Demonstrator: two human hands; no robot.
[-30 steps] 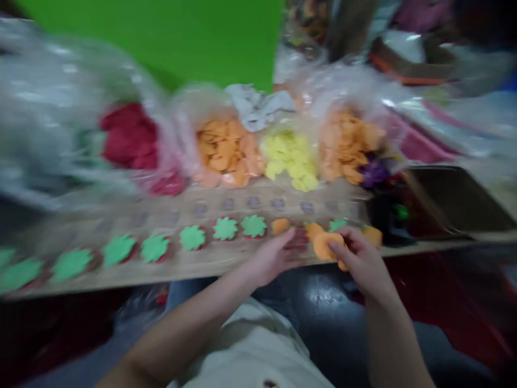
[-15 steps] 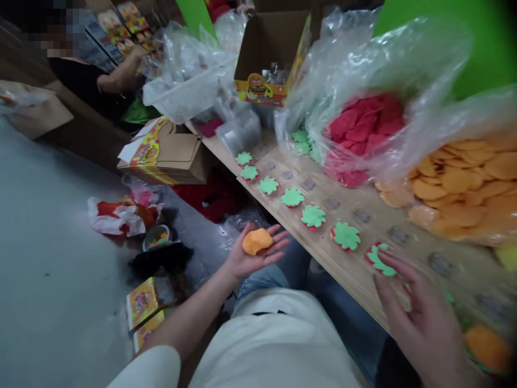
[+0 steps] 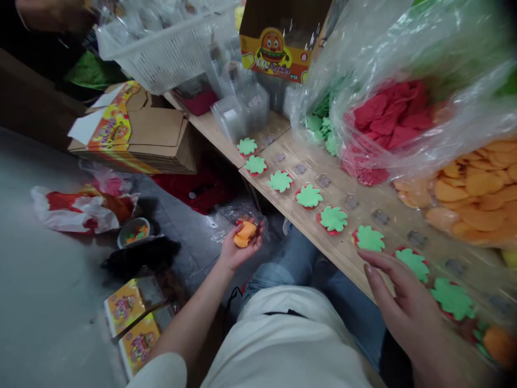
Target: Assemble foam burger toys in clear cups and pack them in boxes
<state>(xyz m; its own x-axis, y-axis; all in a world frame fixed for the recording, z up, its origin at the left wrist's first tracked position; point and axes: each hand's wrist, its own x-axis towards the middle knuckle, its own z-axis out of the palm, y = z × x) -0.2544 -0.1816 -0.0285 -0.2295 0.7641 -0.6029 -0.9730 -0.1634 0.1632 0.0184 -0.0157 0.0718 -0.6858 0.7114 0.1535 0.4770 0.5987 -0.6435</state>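
My left hand (image 3: 232,256) is held out over the floor beside the table, fingers curled around soft orange gummy-like pieces (image 3: 244,235). A bit of red shows at their upper edge. My right hand (image 3: 416,318) hovers by the table's front edge, thumb and fingers apart, with nothing visible between them. Its fingertips are close to a green leaf-shaped piece (image 3: 369,238) in the row. Several such green pieces lie on red ones along the edge. An orange-topped stack (image 3: 498,345) is partly visible beyond my right hand.
Behind the row stand small clear plastic cups (image 3: 351,202). Bags of red pieces (image 3: 390,116) and orange pieces (image 3: 480,188) lie further back. A burger-printed box (image 3: 274,54), a white basket (image 3: 161,59) and stacked cartons (image 3: 149,129) stand left. A bowl (image 3: 134,231) is on the floor.
My left hand has gone from flat to curled around the orange pieces. My right hand has come away from a green piece. The view has shifted closer to the table.
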